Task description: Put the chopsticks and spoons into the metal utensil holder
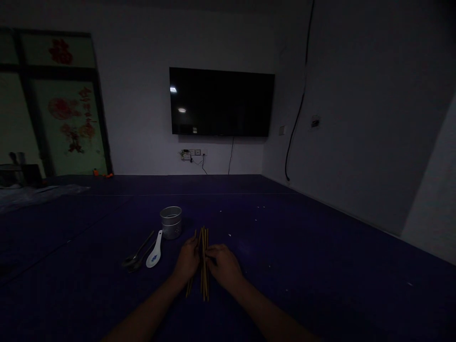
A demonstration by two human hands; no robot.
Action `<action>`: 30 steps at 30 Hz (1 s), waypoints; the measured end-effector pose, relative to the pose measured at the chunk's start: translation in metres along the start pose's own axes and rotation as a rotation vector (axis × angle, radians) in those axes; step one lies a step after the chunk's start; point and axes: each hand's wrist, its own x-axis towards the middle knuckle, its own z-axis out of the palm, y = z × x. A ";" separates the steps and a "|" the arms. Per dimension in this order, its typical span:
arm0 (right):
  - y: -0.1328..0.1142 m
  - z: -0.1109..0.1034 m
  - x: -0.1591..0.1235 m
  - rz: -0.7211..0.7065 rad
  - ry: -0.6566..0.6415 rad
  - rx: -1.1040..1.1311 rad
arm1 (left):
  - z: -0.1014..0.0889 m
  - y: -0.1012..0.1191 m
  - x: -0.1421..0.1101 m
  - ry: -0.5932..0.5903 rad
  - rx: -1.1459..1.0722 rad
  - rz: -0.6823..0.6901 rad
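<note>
My left hand is closed around chopsticks, whose ends stick out above and below it. Just to its right, several yellowish chopsticks lie close together, pointing away from me. My right hand has its fingertips against the right side of this bundle, thumb and fingers pinched on it. Beyond my left hand a silver metal cup stands upright. A white soup spoon with a blue mark lies left of the hand. Beside it are metal spoons, hard to tell apart in the dim light.
The dark blue surface is dotted with small white scraps. Clear plastic sheeting lies at the far left. On the far wall hang a television and cables. A black cord runs down the right wall.
</note>
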 end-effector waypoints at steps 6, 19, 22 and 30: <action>-0.005 0.000 -0.002 -0.031 -0.006 0.014 | 0.001 0.000 -0.001 -0.008 0.008 0.025; -0.005 0.001 -0.004 -0.054 -0.051 0.024 | -0.001 0.009 -0.005 0.002 0.068 -0.005; -0.004 0.000 -0.003 -0.055 -0.063 0.020 | -0.010 0.014 -0.006 0.003 0.281 -0.002; 0.002 0.002 -0.003 -0.089 -0.091 -0.002 | -0.018 0.025 -0.010 -0.100 0.629 -0.114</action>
